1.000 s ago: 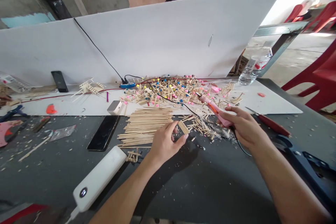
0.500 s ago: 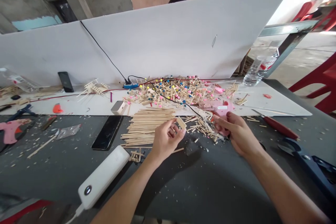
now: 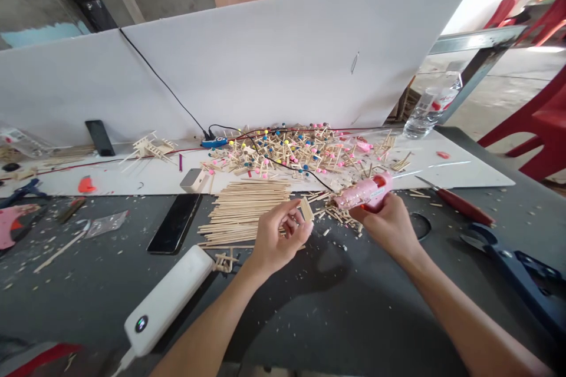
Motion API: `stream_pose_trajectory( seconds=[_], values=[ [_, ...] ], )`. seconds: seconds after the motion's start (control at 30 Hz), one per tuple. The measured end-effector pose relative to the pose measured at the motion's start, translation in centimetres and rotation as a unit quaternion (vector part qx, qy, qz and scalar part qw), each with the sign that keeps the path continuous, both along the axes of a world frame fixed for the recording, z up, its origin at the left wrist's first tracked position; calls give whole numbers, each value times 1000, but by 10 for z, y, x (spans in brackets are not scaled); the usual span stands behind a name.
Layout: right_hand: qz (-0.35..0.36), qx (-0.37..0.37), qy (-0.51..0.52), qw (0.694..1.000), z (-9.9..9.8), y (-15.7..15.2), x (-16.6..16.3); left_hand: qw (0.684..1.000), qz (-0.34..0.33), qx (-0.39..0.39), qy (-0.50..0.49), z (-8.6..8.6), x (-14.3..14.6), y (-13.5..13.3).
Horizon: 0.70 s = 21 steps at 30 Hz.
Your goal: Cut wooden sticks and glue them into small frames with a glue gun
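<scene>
Between the thumb and fingers of my left hand (image 3: pixel 280 235) is a small piece made of short wooden sticks (image 3: pixel 306 210) laid side by side. My right hand (image 3: pixel 391 224) grips a pink hot glue gun (image 3: pixel 367 192) by its handle, its nozzle end pointing left toward the wooden piece but apart from it. A clear glue stick (image 3: pixel 409 173) pokes out of the gun's rear. Behind my left hand lies a row of long thin wooden sticks (image 3: pixel 247 209). Short cut sticks (image 3: pixel 347 218) are scattered under the gun.
Stick pieces with coloured balls (image 3: pixel 283 150) are heaped by the white board. A phone (image 3: pixel 174 224) and a white power bank (image 3: pixel 170 300) lie left. Blue cutters (image 3: pixel 508 265), a red-handled tool (image 3: pixel 464 206) and a water bottle (image 3: pixel 431 103) are at right.
My right hand has raised the glue gun from the table and turned its nozzle left toward the wooden piece. My left hand still holds that piece. The view has shifted slightly.
</scene>
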State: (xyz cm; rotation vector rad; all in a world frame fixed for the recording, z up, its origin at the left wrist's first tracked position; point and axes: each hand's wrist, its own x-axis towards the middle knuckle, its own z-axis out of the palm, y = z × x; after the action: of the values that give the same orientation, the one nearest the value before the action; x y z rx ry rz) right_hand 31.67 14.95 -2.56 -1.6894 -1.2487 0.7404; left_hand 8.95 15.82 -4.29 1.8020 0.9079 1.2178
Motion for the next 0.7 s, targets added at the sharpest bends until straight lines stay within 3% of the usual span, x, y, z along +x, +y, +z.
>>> stream_pose_trajectory(
  seconds=[0.7],
  values=[
    [43, 32, 21, 998, -4, 1, 0, 997, -36, -48, -54, 3, 4, -5]
  ],
)
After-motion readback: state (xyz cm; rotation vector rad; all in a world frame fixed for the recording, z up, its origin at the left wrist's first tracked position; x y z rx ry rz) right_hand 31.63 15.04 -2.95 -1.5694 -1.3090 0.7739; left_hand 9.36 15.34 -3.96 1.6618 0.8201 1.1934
